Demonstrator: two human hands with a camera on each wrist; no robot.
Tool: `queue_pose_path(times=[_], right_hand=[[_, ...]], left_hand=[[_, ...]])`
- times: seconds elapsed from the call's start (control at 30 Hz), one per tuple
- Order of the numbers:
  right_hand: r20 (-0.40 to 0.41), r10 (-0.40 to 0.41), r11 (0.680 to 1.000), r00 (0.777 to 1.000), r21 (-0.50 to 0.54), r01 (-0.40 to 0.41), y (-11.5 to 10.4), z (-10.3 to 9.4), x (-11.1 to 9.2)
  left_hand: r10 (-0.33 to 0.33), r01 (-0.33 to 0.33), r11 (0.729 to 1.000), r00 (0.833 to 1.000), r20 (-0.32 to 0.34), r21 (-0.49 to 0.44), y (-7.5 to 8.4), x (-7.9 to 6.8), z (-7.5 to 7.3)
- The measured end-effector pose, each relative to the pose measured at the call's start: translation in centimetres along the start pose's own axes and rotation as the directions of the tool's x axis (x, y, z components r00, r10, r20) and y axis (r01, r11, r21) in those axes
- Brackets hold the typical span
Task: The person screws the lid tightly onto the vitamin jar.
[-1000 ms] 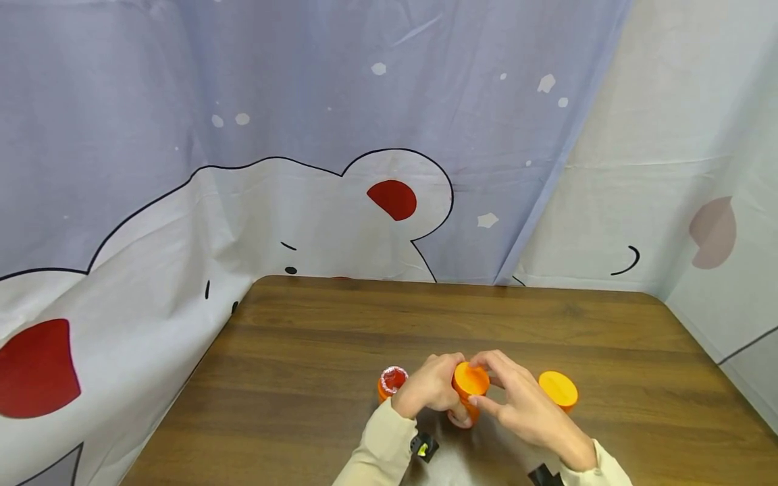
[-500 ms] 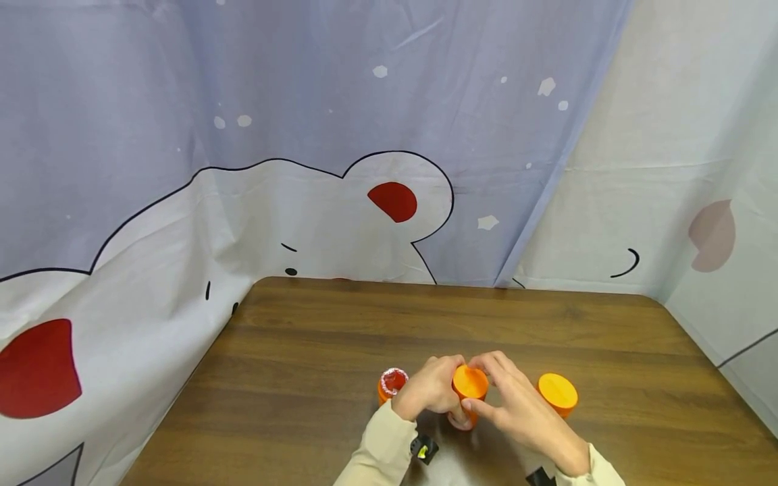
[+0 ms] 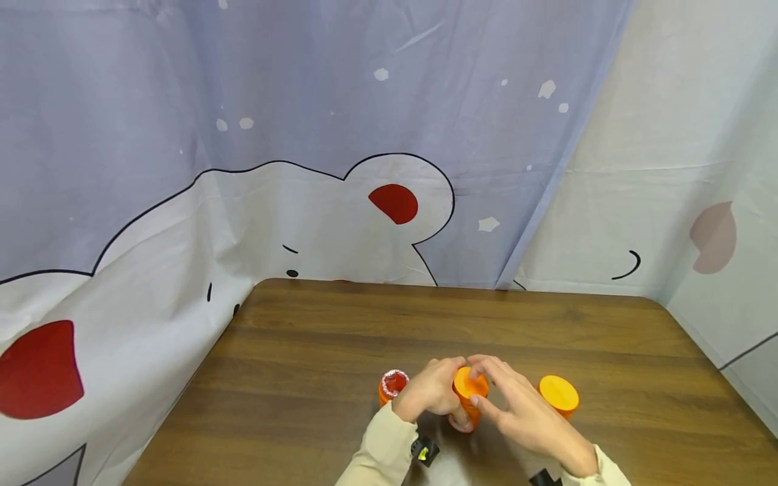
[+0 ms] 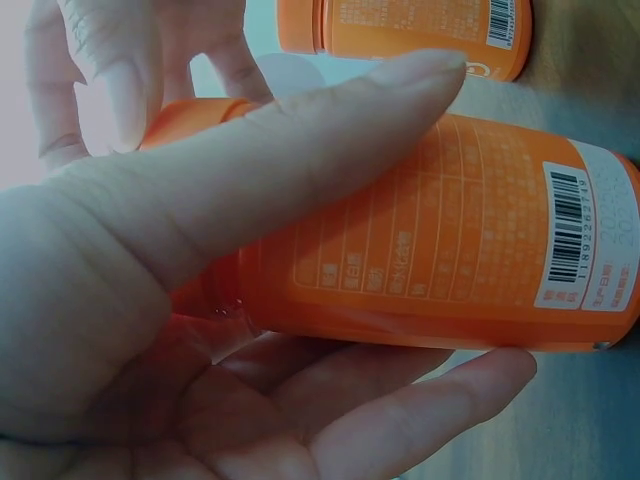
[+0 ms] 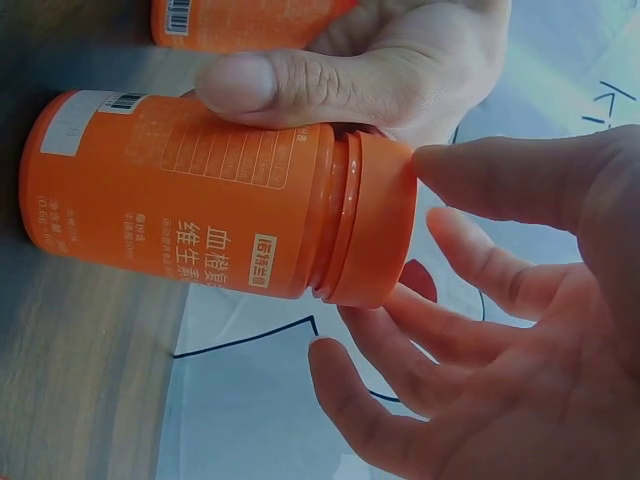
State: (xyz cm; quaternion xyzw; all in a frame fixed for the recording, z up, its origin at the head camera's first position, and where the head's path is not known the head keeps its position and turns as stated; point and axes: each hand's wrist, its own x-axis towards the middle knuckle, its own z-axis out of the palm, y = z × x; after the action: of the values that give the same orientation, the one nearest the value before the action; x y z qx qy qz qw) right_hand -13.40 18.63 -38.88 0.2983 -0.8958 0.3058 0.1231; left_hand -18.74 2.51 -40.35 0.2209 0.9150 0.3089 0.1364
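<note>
My left hand [image 3: 430,387] grips an orange bottle [image 5: 230,190] around its upper body, the thumb lying along the printed label. The bottle stands upright, and an orange screw cap [image 3: 470,383] sits on its neck, with a thin gap showing beneath the cap's rim. My right hand [image 3: 523,412] reaches in from the right and pinches the cap's edge between thumb and fingertips. Left of the left hand stands a second orange bottle [image 3: 387,391], uncapped, with torn silvery foil around its mouth and a red inside. The left hand partly hides it.
A third orange bottle with its cap [image 3: 558,393] on stands to the right of the right hand. All stand near the front of a brown wooden table [image 3: 316,337]. A printed curtain [image 3: 292,223] hangs behind the table and along its sides.
The right hand's thumb and fingers have shifted slightly around the cap's edge. The left hand keeps its hold on the bottle, and the other bottles stay in place.
</note>
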Motion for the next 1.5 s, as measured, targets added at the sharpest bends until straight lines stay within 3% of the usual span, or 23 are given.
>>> queue_pose_path(times=[0.43, 0.8, 0.93, 1.17, 1.5], right_hand=[[-0.021, -0.019, 0.999, 1.000, -0.041, 0.019, 0.38, 0.23, 0.08], [-0.055, -0.039, 0.997, 0.998, -0.075, 0.035, 0.47, 0.56, 0.11], [-0.051, -0.009, 0.998, 0.999, -0.070, 0.005, 0.33, 0.63, 0.03], [0.024, 0.072, 0.997, 0.997, 0.028, -0.073, -0.19, 0.37, -0.19], [0.005, -0.023, 0.999, 1.000, -0.033, 0.023, -0.27, 0.14, -0.17]], left_hand=[[-0.012, 0.013, 1.000, 1.000, 0.009, -0.015, -0.08, -0.02, 0.09], [0.035, -0.035, 0.999, 0.999, 0.002, -0.028, -0.14, 0.04, -0.01], [0.045, -0.045, 0.999, 0.999, 0.008, -0.016, -0.12, 0.15, -0.02], [0.044, -0.044, 0.999, 0.999, 0.012, -0.029, -0.12, 0.28, 0.05], [0.024, -0.024, 0.999, 1.000, 0.002, -0.035, -0.08, 0.15, 0.09]])
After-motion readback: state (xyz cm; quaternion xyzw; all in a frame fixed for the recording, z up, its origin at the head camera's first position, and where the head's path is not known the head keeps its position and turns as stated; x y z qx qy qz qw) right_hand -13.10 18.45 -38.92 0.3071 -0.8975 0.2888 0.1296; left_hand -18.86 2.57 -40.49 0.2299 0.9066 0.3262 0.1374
